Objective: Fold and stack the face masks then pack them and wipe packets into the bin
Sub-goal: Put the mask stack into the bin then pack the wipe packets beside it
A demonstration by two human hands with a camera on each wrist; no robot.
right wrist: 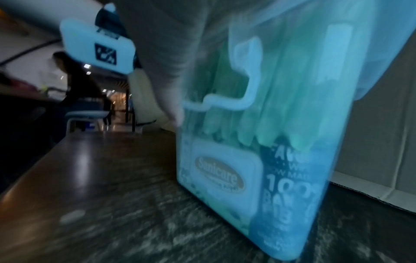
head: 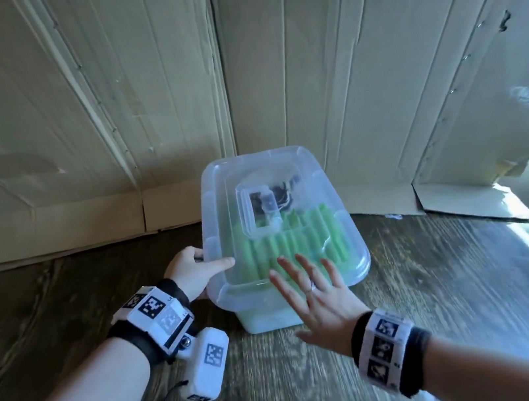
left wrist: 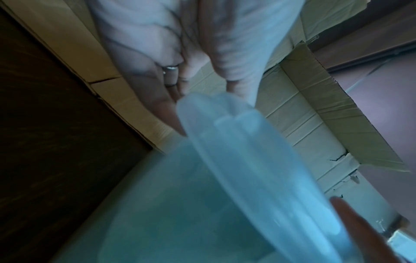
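Observation:
A translucent plastic bin (head: 268, 317) stands on the wooden table with its lid (head: 272, 171) on top. Green folded face masks (head: 297, 240) show through the lid, with a dark-printed packet (head: 276, 195) behind them. My left hand (head: 194, 270) grips the lid's left edge, thumb on top and fingers (left wrist: 162, 92) beneath the lid (left wrist: 247, 160). My right hand (head: 319, 292) is spread flat over the lid's near right part; I cannot tell whether it touches. Through the bin's wall (right wrist: 333, 124), the right wrist view shows a wipe packet (right wrist: 225, 178) below the masks (right wrist: 281, 115).
Cardboard sheets (head: 71, 127) wall off the back of the dark wooden table (head: 444, 293), and a loose flap (head: 464, 203) lies on it at the right. In the right wrist view a person (right wrist: 76, 83) stands far off beyond the table's end.

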